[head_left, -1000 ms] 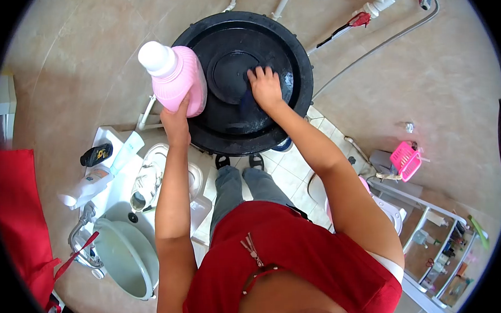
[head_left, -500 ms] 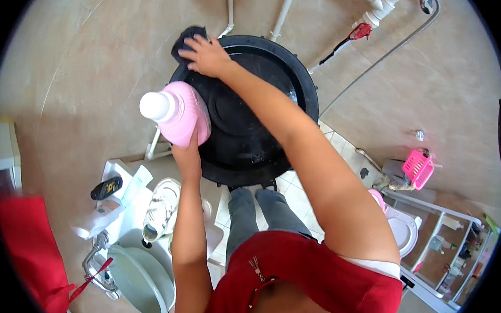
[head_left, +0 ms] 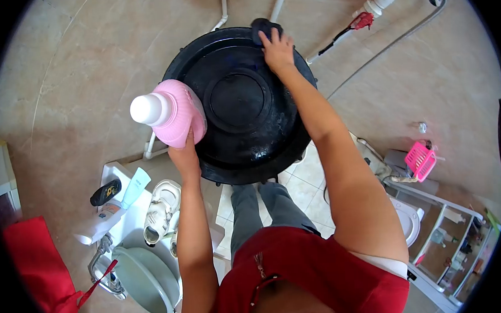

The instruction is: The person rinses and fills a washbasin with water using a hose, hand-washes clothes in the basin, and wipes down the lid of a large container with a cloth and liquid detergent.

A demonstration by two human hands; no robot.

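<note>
A large pink bottle [head_left: 177,106] with a white cap tilts over the left side of a round black lid [head_left: 238,104]. My left hand [head_left: 184,159] is closed on the bottle's lower side; the bottle hides part of the fingers. At the lid's far right rim, my right hand [head_left: 279,53] presses a dark cloth [head_left: 263,30] that hangs slightly over the edge. The fingers of that hand are bent over the cloth. Wet, shiny patches show on the lid's surface around its raised central ring.
White shoes [head_left: 159,213] stand left of my legs, beside a sink with a grey-green basin [head_left: 149,278] and a faucet. White pipes and a shower hose [head_left: 391,47] run along the wall. On the right are a pink basket [head_left: 420,160] and a shelf rack [head_left: 441,232].
My right hand has slid the dark cloth from the lid's far left rim to its far right rim. The pink bottle has shifted slightly left in view, still in my left hand.
</note>
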